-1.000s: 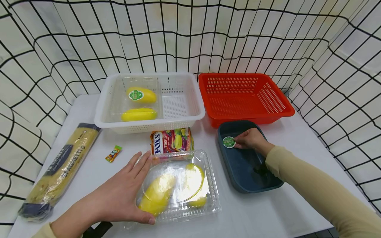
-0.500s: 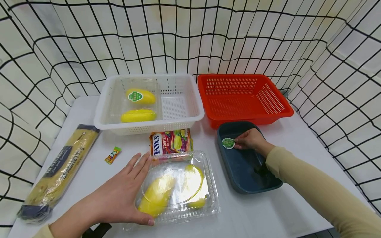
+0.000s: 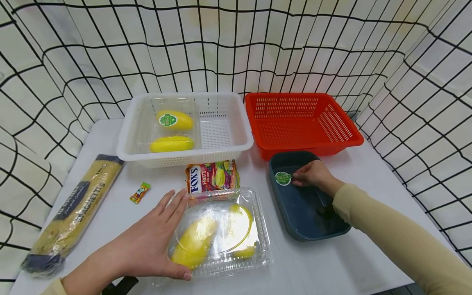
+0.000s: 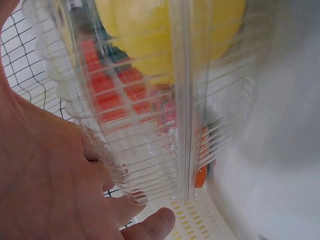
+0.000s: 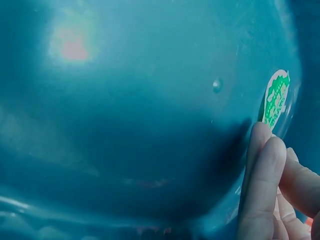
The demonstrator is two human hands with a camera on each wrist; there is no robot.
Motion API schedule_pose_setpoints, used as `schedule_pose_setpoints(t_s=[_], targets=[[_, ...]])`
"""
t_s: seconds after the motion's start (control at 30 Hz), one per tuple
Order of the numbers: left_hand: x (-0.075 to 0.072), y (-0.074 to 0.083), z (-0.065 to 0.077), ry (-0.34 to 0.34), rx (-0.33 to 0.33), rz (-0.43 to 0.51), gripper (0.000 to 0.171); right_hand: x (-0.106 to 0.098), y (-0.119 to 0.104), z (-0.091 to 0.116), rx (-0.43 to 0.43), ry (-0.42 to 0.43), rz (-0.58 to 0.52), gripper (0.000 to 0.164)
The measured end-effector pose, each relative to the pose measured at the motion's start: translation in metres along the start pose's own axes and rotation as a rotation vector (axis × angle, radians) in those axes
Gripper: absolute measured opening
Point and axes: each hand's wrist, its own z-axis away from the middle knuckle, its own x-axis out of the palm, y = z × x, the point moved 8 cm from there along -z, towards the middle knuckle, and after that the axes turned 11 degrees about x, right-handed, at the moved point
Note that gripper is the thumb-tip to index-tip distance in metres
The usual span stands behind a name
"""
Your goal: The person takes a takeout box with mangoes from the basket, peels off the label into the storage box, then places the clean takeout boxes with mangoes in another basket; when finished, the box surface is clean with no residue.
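My left hand (image 3: 151, 241) is spread over the left side of a clear plastic clamshell box (image 3: 263, 237), its fingertips and thumb at the box's edges. Inside the box are two yellow mangoes (image 3: 195, 241), partly washed out by glare. My right hand (image 3: 315, 178) reaches into a dark teal tub (image 3: 313, 217), with its fingertips drawn together. A round green and white sticker (image 3: 283, 178) sits by the tub's left inner wall, just left of those fingertips. In the right wrist view the sticker (image 5: 276, 100) shows edge-tilted, close beyond the fingertips.
A white basket (image 3: 221, 129) at the back holds another clear box with two mangoes (image 3: 171, 143), one with a green sticker. Beside it stands a red basket (image 3: 302, 127). A Fox's candy bag (image 3: 214, 176), a small wrapped candy (image 3: 140, 192) and a spaghetti pack (image 3: 73, 213) lie on the table.
My right hand has shifted slightly right, and a narrow gap now shows between its fingertips and the sticker, which has stayed in place. My left hand has not visibly moved.
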Motion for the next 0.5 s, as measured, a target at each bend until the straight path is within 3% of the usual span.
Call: schedule_pose_setpoints(t_s=[0.5], targets=[[0.001, -0.001, 0.0, -0.014, 0.003, 0.007, 0.149, -0.009, -0.006, 0.02, -0.083, -0.027, -0.021, 0.046]])
